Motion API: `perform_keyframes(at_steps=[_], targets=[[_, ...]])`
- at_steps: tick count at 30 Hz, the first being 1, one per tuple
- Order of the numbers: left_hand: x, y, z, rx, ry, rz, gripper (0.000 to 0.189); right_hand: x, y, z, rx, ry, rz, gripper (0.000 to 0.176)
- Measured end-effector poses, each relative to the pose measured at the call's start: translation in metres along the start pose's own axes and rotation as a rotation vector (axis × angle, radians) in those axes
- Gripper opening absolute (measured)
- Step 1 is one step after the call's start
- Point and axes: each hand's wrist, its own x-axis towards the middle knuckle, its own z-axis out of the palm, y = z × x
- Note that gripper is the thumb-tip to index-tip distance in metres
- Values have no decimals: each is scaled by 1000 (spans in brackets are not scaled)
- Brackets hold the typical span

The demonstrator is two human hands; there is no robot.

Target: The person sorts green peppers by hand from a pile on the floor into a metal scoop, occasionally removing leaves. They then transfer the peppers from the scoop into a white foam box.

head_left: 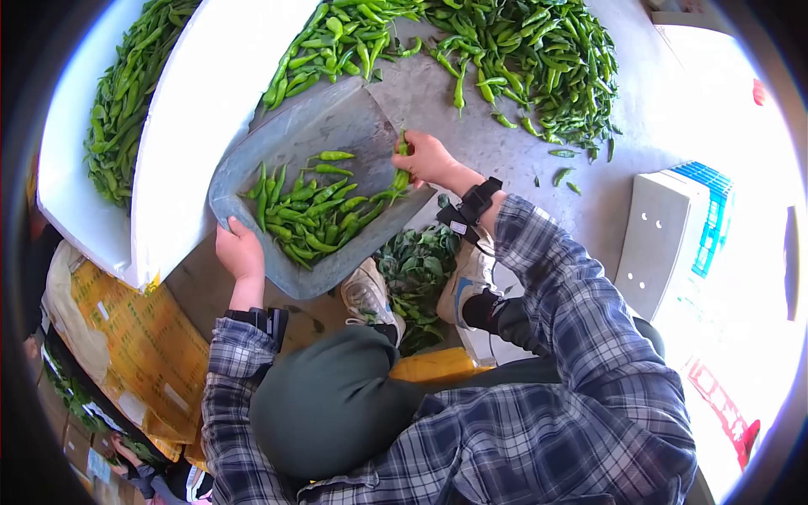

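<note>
A grey metal scoop (337, 118) is tilted in front of me, with a heap of green chili peppers (311, 206) in it. My left hand (241, 255) grips its near left rim, thumb over the edge. At the right edge, my right hand (431, 158) is closed on a few green chili peppers (401, 178), which hang from the fingers over the rim. Past the scoop lie two piles of peppers, one nearer the middle (337, 42) and a larger one at the right (543, 67).
A white foam box (210, 93) of peppers stands at the left. Leaves and stems (421, 265) lie between my shoes. On the right are a white container (661, 231) and a blue crate (711, 210). Yellow-taped cartons (135, 332) and part of another person (139, 471) show lower left.
</note>
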Motion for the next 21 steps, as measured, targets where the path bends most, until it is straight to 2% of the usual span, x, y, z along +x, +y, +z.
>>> perform_keyframes(at_steps=[2, 3, 5, 6, 7, 9, 10, 11, 12, 13, 15, 17, 21], targets=[[-1, 1, -1, -4, -13, -14, 26, -11, -15, 13, 229, -133, -27, 40], [0, -1, -3, 8, -8, -19, 26, -16, -24, 22, 233, -146, -31, 40], [1, -5, 0, 7, -10, 6, 27, -22, -39, 35, 23, -334, -261, 35], [1, -6, -1, 68, -35, -15, 27, -16, -29, 46, -204, -90, -604, 33], [0, -5, 0, 51, -44, -7, 27, -14, -27, 39, -216, -74, -594, 33], [0, -4, 0, 10, -13, -9, 27, 1, -28, 15, -207, 211, -393, 34], [1, -6, 0, 22, -34, -22, 27, 9, -23, -2, -297, 468, -368, 25], [0, -5, 0, 10, -29, -19, 27, 21, -14, -22, -344, 646, -318, 25], [0, -3, 0, 0, -18, -2, 27, 31, -7, -43, -441, 740, -166, 22], [-1, -2, -1, -9, -9, 17, 27, 35, 4, -58, -570, 859, -217, 26], [-1, -1, -1, -15, -7, 24, 28, 44, 18, -72, -666, 824, -40, 34], [-1, -1, -2, -33, -28, -7, 28, 42, 11, -76, -599, 652, 107, 39], [0, -2, 0, -56, -29, -16, 28, 21, -4, -61, -737, 419, -12, 36]])
